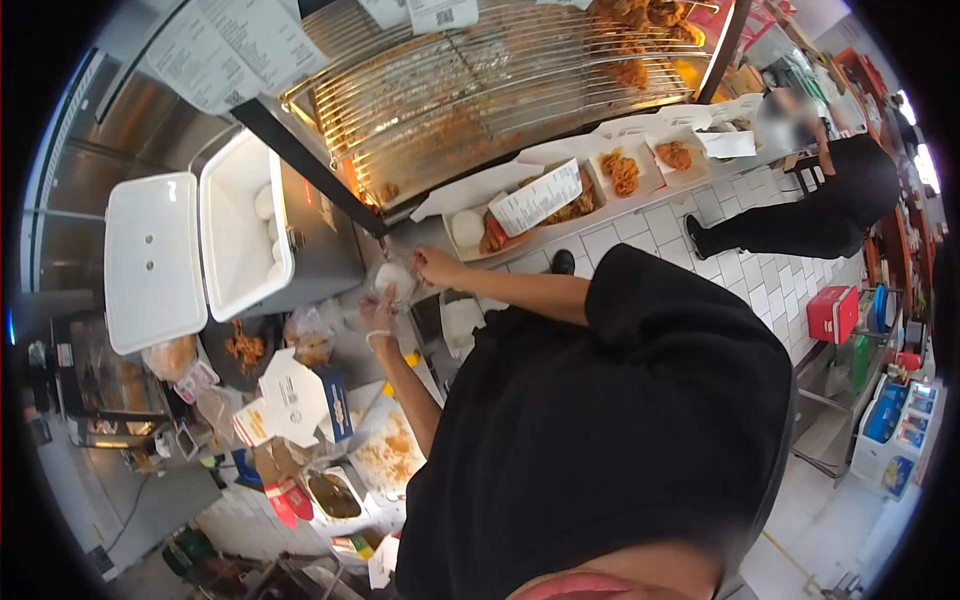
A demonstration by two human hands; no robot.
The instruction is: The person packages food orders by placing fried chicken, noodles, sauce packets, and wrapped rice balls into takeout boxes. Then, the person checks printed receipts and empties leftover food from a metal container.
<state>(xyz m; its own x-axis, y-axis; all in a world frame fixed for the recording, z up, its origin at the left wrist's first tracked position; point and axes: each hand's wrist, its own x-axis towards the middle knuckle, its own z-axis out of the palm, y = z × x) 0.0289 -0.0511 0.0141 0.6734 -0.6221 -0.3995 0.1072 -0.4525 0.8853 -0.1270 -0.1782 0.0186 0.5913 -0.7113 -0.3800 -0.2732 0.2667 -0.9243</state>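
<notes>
A white round item in clear plastic (395, 283) rests in my left hand (380, 315), which wears a clear glove and has its fingers around the item's lower side. Just to its right is my right hand (437, 267), bare, its fingers pinched together at the edge of the plastic; what lies between them is too small to make out. Left of both hands, an open white-lined cooler (222, 225) holds several round white items (267, 203). A box with a similar white ball (466, 228) and a receipt (538, 198) stands to the upper right.
A wire rack (480, 90) with fried pieces is above the boxes. Open boxes of fried food (620, 172) line the counter. At lower left are a dark pan (243, 348), a white carton (294, 398) and a sauce container (334, 495). Another person (800, 220) stands at right.
</notes>
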